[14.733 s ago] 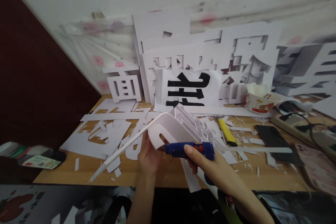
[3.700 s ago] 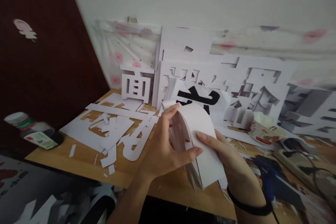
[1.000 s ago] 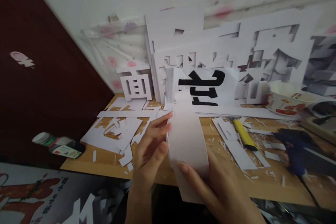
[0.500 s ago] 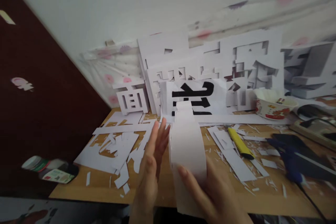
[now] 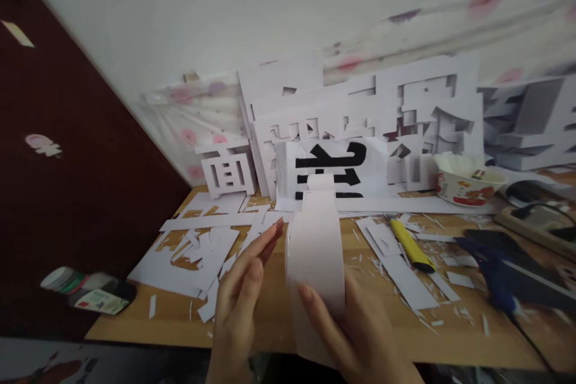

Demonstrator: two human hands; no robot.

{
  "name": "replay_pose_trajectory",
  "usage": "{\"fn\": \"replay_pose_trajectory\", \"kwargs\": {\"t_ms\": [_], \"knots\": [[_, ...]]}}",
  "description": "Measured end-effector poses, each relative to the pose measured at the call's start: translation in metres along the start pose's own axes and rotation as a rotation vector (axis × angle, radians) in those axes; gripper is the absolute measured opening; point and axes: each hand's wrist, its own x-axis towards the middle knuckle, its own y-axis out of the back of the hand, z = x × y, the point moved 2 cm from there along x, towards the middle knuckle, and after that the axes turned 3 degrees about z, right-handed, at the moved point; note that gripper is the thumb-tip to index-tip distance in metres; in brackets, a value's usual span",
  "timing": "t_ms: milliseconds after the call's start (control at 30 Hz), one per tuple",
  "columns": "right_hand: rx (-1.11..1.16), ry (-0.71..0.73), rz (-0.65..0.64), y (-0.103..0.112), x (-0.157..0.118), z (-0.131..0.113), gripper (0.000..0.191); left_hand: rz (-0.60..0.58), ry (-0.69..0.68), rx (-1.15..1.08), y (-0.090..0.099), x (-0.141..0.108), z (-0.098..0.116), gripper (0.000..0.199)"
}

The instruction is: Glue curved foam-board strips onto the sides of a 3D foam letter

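Held up over the table's front part is a white foam-board or card letter (image 5: pixel 317 252), seen edge-on, with a curved side facing me and a narrower stepped end pointing away. My right hand (image 5: pixel 355 330) grips it from the right, thumb on the curved face. To its left my left hand (image 5: pixel 243 294) is raised, fingers extended, apart from the piece. Behind stands a white sheet (image 5: pixel 378 168) printed with a black character turned on its side. The far faces of the held piece are hidden.
White boards with cut-out characters (image 5: pixel 351 105) lean on the wall. Cut scraps (image 5: pixel 202 252) litter the left. At right lie a yellow utility knife (image 5: pixel 409 246), a blue glue gun (image 5: pixel 495 276) and a paper bowl (image 5: pixel 470 183). A dark bottle (image 5: pixel 101 294) stands at the left edge.
My left hand has moved left, away from the held piece. The white piece has shifted slightly left and its far end has dipped a little, still in my right hand.
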Motion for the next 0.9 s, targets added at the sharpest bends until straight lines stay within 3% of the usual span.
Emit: {"fn": "replay_pose_trajectory", "kwargs": {"t_ms": [200, 367, 600, 800, 900], "knots": [[-0.053, 0.012, 0.016, 0.001, -0.005, -0.003, 0.01, -0.082, -0.112, 0.015, 0.004, 0.002, -0.013, 0.032], [-0.134, 0.027, 0.086, 0.006, -0.004, -0.006, 0.015, -0.089, -0.144, 0.013, -0.002, 0.001, -0.003, 0.032], [-0.054, -0.035, 0.066, 0.008, 0.002, -0.004, 0.019, -0.107, -0.099, -0.01, -0.002, -0.002, 0.002, 0.032], [-0.016, -0.093, 0.138, 0.018, 0.003, 0.003, 0.021, -0.121, -0.015, 0.09, 0.009, -0.003, -0.006, 0.034], [0.03, -0.139, 0.161, 0.026, 0.006, 0.005, 0.026, -0.165, -0.055, 0.142, 0.011, -0.006, -0.008, 0.034]]}}
